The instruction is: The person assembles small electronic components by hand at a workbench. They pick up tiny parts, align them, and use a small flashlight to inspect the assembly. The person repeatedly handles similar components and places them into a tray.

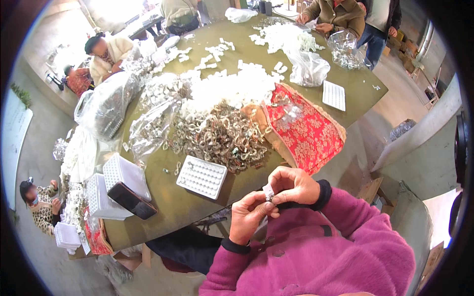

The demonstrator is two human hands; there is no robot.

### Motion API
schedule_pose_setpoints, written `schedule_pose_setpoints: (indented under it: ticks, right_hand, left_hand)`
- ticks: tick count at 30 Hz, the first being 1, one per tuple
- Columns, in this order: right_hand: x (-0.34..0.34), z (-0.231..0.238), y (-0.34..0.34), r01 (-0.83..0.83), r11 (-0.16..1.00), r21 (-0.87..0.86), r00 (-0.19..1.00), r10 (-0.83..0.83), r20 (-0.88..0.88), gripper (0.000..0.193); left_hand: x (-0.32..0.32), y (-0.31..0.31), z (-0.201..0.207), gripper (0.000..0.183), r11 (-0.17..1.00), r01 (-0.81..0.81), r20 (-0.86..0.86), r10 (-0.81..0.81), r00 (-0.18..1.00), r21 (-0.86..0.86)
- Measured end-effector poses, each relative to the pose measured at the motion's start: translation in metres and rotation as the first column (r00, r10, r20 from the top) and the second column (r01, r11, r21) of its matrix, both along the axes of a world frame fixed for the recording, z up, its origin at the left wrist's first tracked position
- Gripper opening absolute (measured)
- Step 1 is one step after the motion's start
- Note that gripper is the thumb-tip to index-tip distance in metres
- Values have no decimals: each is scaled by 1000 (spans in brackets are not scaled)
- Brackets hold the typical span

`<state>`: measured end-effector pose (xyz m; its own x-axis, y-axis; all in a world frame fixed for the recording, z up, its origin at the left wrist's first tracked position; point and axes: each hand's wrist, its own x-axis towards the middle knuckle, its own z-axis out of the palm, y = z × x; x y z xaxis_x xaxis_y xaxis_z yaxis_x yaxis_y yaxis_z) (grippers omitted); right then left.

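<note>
Close in front of my body, past the table's near edge, my left hand [247, 218] and my right hand [299, 187] meet with fingers pinched. Between their fingertips is a small white piece [268, 190], with a tiny dark metallic bit at its lower end. Its exact kind is too small to make out. A white tray [202, 177] with rows of small round pieces lies on the table left of my hands. Beyond it spreads a heap of small looped metal-and-strap parts [222, 135], with a pile of white pieces [227, 89] behind.
A red patterned cloth [306, 128] lies right of the heap. Stacked white trays [126, 176] and a dark phone [132, 201] are at the left. Clear bags [109, 106] bulge with parts. Another white tray [334, 95] lies far right. Several people sit or stand around the table [358, 91].
</note>
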<state>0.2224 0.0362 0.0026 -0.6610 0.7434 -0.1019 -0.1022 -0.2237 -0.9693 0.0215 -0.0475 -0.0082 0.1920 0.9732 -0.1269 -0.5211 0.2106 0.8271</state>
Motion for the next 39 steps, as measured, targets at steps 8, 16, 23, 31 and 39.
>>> schedule_pose_setpoints:
  ticks: [8,16,23,31,39]
  right_hand:
    - [-1,-1,-9,23,992,122,999,-27,26,26]
    - [5,-2,-7,-39,999,-29,999,39,-23,30]
    - [9,-5,-5,-15,1000,10,999,15,35,26]
    - [17,-12,8,-8,993,-115,997,17,78,21]
    - [22,0,12,-39,997,63,988,29,149,22]
  left_hand:
    - [19,16,-9,26,896,-218,-225,321,920,386]
    - [22,23,-15,31,970,-229,81,222,972,83]
    - [17,32,-10,32,970,-175,-43,184,982,167]
    - [6,44,21,36,680,194,-644,506,574,707]
    - [5,50,16,33,758,106,-665,484,569,643]
